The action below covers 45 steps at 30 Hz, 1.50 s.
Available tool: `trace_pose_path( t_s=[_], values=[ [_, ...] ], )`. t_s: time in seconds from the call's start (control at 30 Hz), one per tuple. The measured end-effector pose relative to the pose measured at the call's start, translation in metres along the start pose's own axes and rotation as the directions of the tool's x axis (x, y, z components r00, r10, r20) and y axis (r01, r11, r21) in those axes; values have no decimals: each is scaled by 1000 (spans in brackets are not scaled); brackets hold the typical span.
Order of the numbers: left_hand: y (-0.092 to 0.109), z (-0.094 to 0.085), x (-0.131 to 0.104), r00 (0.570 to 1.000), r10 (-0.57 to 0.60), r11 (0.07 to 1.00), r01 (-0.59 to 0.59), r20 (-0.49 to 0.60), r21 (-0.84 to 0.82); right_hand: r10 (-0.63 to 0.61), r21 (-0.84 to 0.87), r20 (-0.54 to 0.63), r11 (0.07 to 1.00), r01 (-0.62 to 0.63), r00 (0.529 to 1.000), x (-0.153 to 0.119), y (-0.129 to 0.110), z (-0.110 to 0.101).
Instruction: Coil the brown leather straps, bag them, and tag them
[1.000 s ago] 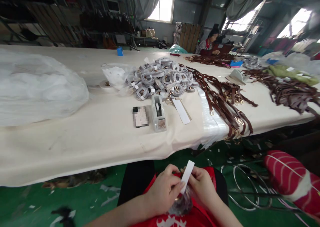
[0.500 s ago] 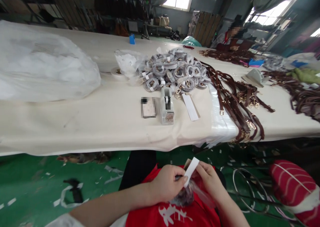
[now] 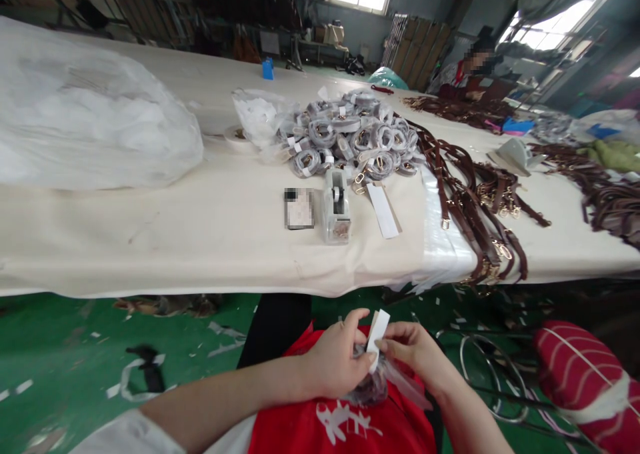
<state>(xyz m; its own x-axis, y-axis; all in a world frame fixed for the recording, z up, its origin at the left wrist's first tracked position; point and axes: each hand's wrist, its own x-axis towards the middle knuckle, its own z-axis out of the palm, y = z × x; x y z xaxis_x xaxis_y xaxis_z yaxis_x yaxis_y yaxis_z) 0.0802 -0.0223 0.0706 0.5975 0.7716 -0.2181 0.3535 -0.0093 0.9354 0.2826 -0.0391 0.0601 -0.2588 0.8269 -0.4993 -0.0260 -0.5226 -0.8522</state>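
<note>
Low in front of my red apron, both my hands work at a dark coiled strap in a clear plastic bag point(image 3: 369, 389). A white paper strip with a tan backing point(image 3: 379, 333) stands up over the bag. My left hand point(image 3: 336, 357) grips the bag, its thumb against the lower end of the strip and its index finger raised. My right hand point(image 3: 417, 351) pinches the strip's right edge between thumb and fingers, with loose plastic from the bag hanging below it. Part of the strap is hidden behind my left hand.
On the cream-covered table point(image 3: 240, 247) are a tape dispenser point(image 3: 337, 207), a white card point(image 3: 384, 211), a heap of bagged strap coils point(image 3: 355, 134), brown straps point(image 3: 465, 201) and a big plastic bag point(image 3: 95, 114). A striped red cushion point(image 3: 580, 367) is at right. A person sits across the table.
My right hand has shifted left and its fingers have come down onto the paper strip. My left index finger has lifted. The view has tilted slightly.
</note>
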Motion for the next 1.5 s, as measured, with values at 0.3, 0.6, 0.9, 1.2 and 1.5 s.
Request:
trace_pose_path(
  t_s=[0.3, 0.6, 0.9, 1.2, 1.5],
  values=[
    [3, -2, -1, 996, -42, 999, 41, 76, 10, 70, -94, 31, 993, -67, 997, 7, -6, -7],
    [6, -3, -4, 993, -18, 998, 10, 114, 65, 147, -259, 138, 960, -108, 979, 10, -19, -4],
    [3, 2, -1, 997, -25, 999, 27, 66, -26, -45, -498, 59, 864, 69, 997, -3, -27, 6],
    [-24, 1, 11, 980, -181, 936, 197, 82, -291, -365, -849, 178, 413, 330, 914, -39, -20, 38],
    [-22, 0, 10, 953, -260, 776, 302, 155, -554, -543, -924, 215, 157, 350, 811, -28, 6, 42]
  ],
)
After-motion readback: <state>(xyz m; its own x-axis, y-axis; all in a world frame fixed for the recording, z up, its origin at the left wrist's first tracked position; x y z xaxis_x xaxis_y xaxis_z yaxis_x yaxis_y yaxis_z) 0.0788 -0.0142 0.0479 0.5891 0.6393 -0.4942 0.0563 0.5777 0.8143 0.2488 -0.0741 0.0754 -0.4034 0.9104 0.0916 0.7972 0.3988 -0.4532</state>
